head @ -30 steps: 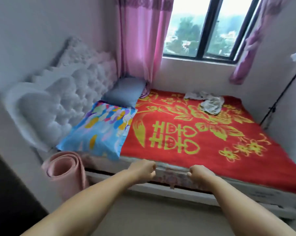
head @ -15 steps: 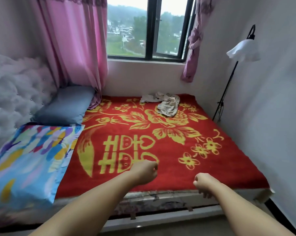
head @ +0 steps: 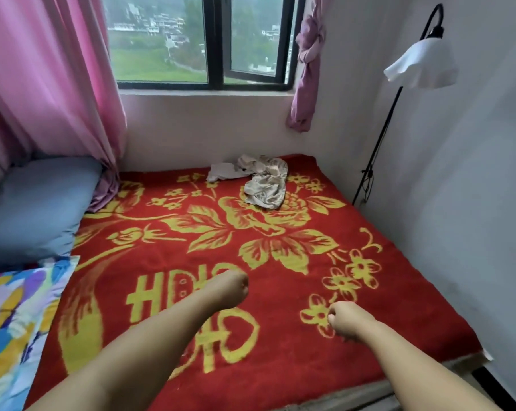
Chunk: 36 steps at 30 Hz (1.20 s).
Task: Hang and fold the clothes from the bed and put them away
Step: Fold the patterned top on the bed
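A crumpled pile of pale beige and white clothes (head: 258, 180) lies at the far side of the bed, under the window. The bed is covered by a red blanket (head: 280, 336) with yellow flowers and characters. My left hand (head: 231, 287) hovers over the middle of the blanket with its fingers curled into a fist, holding nothing. My right hand (head: 344, 321) is also curled and holds nothing, lower and to the right. Both hands are well short of the clothes.
A grey-blue pillow (head: 34, 209) and a colourful pillow (head: 16, 321) lie at the left. Pink curtains (head: 52, 78) hang at the left of the window, with a knotted one (head: 308, 69) at its right. A black floor lamp (head: 419, 63) stands by the right wall.
The view has moved forward and to the right over the bed. Both hands went from the bed's near edge to above the blanket, still curled.
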Available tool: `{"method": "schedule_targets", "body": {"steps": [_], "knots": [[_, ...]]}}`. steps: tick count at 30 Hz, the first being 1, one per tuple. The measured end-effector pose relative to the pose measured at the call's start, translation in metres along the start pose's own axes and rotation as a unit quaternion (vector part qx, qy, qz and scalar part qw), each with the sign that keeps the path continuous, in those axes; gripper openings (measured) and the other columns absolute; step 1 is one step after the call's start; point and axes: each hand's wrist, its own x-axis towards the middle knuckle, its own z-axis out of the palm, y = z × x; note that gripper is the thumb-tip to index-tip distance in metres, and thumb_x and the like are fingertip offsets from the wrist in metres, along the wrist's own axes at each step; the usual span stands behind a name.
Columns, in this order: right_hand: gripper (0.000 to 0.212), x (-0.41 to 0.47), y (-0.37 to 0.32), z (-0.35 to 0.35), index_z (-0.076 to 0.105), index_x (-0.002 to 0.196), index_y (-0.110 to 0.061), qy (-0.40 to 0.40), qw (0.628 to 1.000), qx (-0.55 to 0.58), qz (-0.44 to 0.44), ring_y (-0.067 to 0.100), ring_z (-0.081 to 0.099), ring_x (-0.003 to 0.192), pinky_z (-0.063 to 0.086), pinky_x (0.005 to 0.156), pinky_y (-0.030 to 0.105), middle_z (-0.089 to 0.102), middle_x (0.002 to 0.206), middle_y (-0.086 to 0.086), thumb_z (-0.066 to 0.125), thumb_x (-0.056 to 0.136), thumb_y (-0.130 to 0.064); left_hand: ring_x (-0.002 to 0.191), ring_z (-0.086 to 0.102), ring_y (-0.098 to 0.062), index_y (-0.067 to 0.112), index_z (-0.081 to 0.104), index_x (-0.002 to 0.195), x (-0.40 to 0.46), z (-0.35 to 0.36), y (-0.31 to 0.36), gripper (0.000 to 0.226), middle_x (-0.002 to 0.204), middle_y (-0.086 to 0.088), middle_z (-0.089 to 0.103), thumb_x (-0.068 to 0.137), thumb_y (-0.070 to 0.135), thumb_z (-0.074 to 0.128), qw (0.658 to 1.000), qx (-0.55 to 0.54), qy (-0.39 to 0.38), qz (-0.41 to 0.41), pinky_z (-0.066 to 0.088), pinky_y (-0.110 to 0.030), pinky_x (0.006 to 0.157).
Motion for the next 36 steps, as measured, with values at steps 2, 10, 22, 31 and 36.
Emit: {"method": "schedule_targets", "body": {"steps": [2,10,22,31,36], "knots": [[0.025,0.023,0.008,-0.006,0.060,0.093,-0.015,-0.010,1.000,0.000,0.004,0.019,0.070,0.076,0.054,0.075,0.028,0.071,0.099,0.005,0.035,0.093,-0.019,0.091,0.063,-0.020,0.015,0.062,0.112,0.031,0.000,0.004,0.028,0.109,-0.002,0.065,0.096,0.022,0.040,1.000,0.004,-0.008,0.001,0.056,-0.036,0.075],[0.024,0.162,0.069,-0.043,0.058,0.102,-0.016,-0.062,0.998,-0.019,-0.001,0.020,0.063,0.076,0.045,0.061,0.024,0.068,0.103,0.006,0.035,0.095,-0.018,0.085,0.060,-0.020,0.016,0.063,0.108,0.145,0.023,0.039,0.027,0.103,-0.002,0.066,0.094,0.021,0.040,0.998,0.027,-0.054,-0.019,0.052,-0.034,0.066],[0.020,0.307,0.094,-0.118,0.055,0.093,-0.017,-0.075,0.996,-0.012,-0.052,0.022,0.056,0.080,0.048,0.073,0.030,0.062,0.097,0.004,0.034,0.092,-0.015,0.068,0.052,-0.015,0.014,0.063,0.107,0.281,0.016,0.082,0.028,0.095,0.000,0.064,0.096,0.022,0.038,0.994,-0.016,-0.058,-0.091,0.036,-0.025,0.048],[0.021,0.392,0.080,-0.171,0.056,0.092,-0.017,-0.047,0.997,0.021,-0.053,0.029,0.065,0.100,0.050,0.082,0.032,0.067,0.111,0.009,0.035,0.093,-0.017,0.077,0.062,-0.018,0.017,0.064,0.103,0.409,0.010,0.057,0.026,0.101,0.000,0.066,0.094,0.020,0.039,0.994,-0.027,-0.084,-0.065,0.051,-0.032,0.063],[0.032,0.503,0.069,-0.168,0.063,0.110,-0.018,-0.012,0.998,0.042,-0.036,0.027,0.062,0.104,0.049,0.083,0.032,0.065,0.116,0.005,0.035,0.094,-0.021,0.071,0.056,-0.018,0.016,0.061,0.099,0.520,0.035,0.024,0.025,0.098,-0.002,0.067,0.096,0.019,0.036,0.994,0.003,-0.108,-0.028,0.044,-0.029,0.058]]}}
